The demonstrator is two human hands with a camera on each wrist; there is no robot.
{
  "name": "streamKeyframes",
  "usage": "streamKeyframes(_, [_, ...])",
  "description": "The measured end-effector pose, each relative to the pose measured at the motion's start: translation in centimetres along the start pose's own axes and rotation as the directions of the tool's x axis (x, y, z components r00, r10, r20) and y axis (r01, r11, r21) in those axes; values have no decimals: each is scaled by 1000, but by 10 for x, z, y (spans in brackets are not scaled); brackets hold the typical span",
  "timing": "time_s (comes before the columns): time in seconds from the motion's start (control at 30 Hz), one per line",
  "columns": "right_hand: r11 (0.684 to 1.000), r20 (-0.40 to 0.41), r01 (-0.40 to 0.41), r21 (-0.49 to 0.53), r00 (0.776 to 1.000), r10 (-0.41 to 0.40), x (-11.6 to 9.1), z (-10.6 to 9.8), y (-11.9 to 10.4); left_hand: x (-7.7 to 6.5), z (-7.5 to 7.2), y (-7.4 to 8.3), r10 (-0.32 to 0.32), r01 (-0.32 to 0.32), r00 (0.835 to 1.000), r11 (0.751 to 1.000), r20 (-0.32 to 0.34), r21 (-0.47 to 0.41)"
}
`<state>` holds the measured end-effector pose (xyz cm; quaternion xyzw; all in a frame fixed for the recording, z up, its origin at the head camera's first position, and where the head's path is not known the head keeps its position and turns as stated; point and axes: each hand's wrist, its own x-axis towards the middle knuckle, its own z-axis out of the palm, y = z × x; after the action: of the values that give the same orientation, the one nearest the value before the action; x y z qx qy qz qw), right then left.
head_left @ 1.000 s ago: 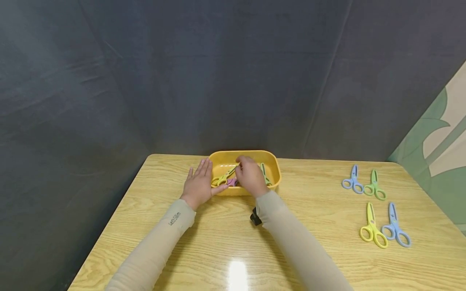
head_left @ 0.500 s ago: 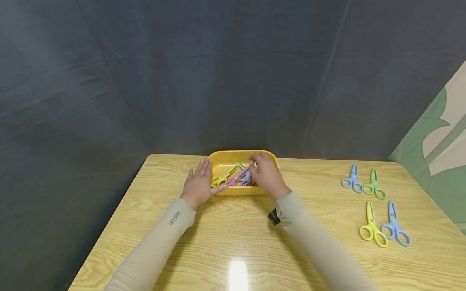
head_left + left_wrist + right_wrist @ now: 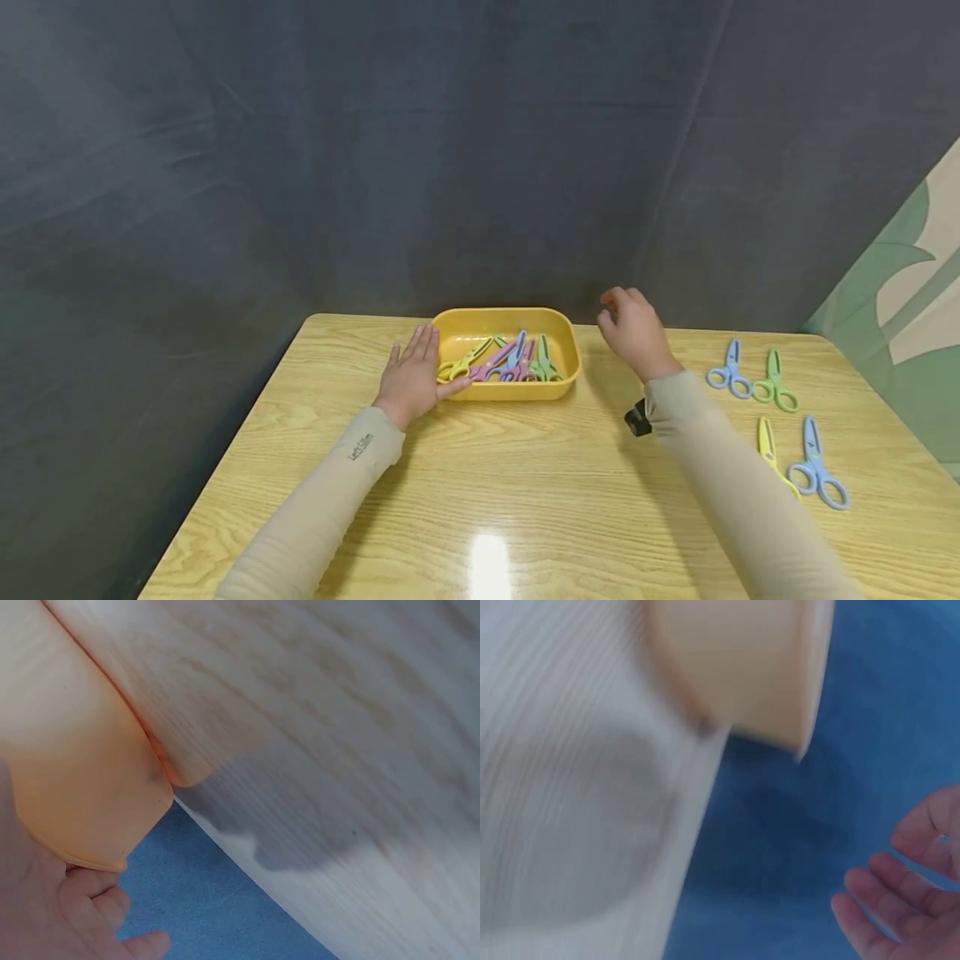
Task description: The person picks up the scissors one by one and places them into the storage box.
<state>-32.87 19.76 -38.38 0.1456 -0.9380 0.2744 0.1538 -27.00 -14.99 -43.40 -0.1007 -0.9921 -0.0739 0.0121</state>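
A yellow tray (image 3: 504, 392) stands at the table's far edge, with several small plastic scissors lying in it. Among them are a yellow pair (image 3: 474, 356), a purple pair (image 3: 493, 361), a blue pair (image 3: 517, 351) and a green pair (image 3: 544, 360). My left hand (image 3: 408, 379) rests against the tray's left end with its fingers straight; in the left wrist view the tray wall (image 3: 90, 772) lies beside the palm. Right of the tray and apart from it, my right hand (image 3: 637, 333) is raised with loosely bent fingers. The right wrist view shows nothing between those fingers (image 3: 900, 889).
On the table's right side lie a blue pair of scissors (image 3: 730, 371), a green pair (image 3: 774, 385), a yellow pair (image 3: 767, 440) partly hidden by the right sleeve, and another blue pair (image 3: 815, 471). A dark curtain (image 3: 480, 167) hangs behind the table.
My right hand has left the tray and moved right, to a spot above the table's far edge. More of the scissors in the tray show now. The left hand stays in place.
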Motion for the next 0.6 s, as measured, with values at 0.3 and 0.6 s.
streamKeyframes(0.3, [983,151,-134,-122,977,152,-14,-16,66,-4,3,0,-6,6,1000,1000,13,-28])
streamKeyframes(0.6, [948,278,-187,-259,925,258,-26,-30,108,1,4,2,-10,10,1000,1000,5,-20])
